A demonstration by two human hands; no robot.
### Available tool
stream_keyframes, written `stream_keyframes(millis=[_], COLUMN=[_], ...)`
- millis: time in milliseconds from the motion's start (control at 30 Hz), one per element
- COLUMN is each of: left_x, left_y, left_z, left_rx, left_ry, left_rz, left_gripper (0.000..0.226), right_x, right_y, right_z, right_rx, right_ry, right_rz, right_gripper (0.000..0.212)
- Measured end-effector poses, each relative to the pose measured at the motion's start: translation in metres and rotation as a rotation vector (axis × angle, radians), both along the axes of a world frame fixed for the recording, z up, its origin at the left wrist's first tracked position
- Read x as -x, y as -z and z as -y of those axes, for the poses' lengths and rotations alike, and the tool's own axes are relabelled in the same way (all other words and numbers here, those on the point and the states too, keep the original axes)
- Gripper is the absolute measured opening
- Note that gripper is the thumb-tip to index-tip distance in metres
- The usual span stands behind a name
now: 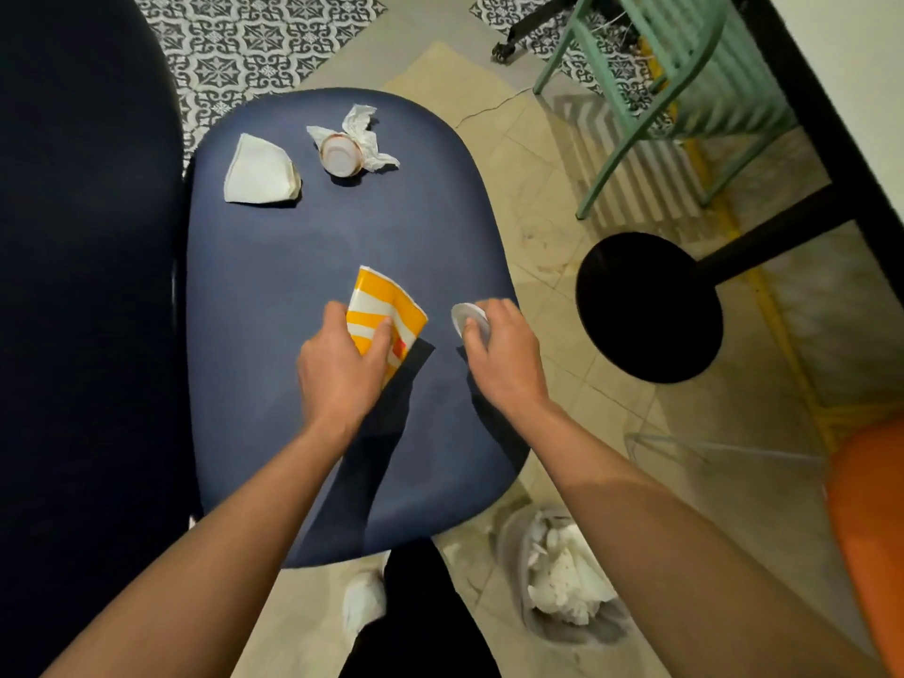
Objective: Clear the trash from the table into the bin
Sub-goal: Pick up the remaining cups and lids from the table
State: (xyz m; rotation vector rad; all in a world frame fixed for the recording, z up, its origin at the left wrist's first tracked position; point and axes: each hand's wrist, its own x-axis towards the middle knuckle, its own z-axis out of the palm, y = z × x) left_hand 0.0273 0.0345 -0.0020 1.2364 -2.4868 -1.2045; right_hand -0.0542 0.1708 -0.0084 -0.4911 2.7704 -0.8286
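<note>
On the dark blue table, my left hand grips a flattened yellow-and-white striped paper carton near the table's middle. My right hand holds a small white round lid at the table's right edge. At the far end lie a folded white paper piece and a tipped paper cup resting on a crumpled white napkin. The bin, on the floor at the table's near right, holds white crumpled paper.
A dark bench runs along the left. A black round table base and a green metal chair stand to the right. An orange seat is at the right edge. My white shoe shows below the table.
</note>
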Motion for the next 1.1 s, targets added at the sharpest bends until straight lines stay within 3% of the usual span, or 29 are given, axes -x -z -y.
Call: stream_keyframes(millis=[200, 300, 567, 767, 967, 1100], left_x=[-0.026, -0.036, -0.064, -0.085, -0.109, -0.120], left_y=[-0.001, 0.005, 0.049, 0.116, 0.191, 0.230], left_z=[-0.054, -0.087, -0.190, -0.280, -0.336, -0.354], left_rx=[-0.161, -0.226, -0.332, -0.459, -0.535, -0.561], left_ry=[0.167, 0.262, 0.517, 0.494, 0.428, 0.444], left_rz=[-0.040, -0.025, 0.094, 0.219, 0.357, 0.483], left_gripper=[0.022, 0.028, 0.029, 0.033, 0.044, 0.054], right_x=[-0.038, -0.051, -0.095, -0.133, -0.149, -0.150], right_y=[0.000, 0.007, 0.052, 0.105, 0.167, 0.198], right_z=[-0.073, -0.115, -0.231, -0.307, -0.348, -0.353], right_rx=[-0.017, -0.047, -0.166, -0.272, -0.348, -0.400], right_ry=[0.120, 0.202, 0.318, 0.285, 0.258, 0.207], right_rz=[-0.017, -0.006, 0.155, 0.256, 0.342, 0.291], right_gripper=[0.023, 0.021, 0.027, 0.047, 0.036, 0.037])
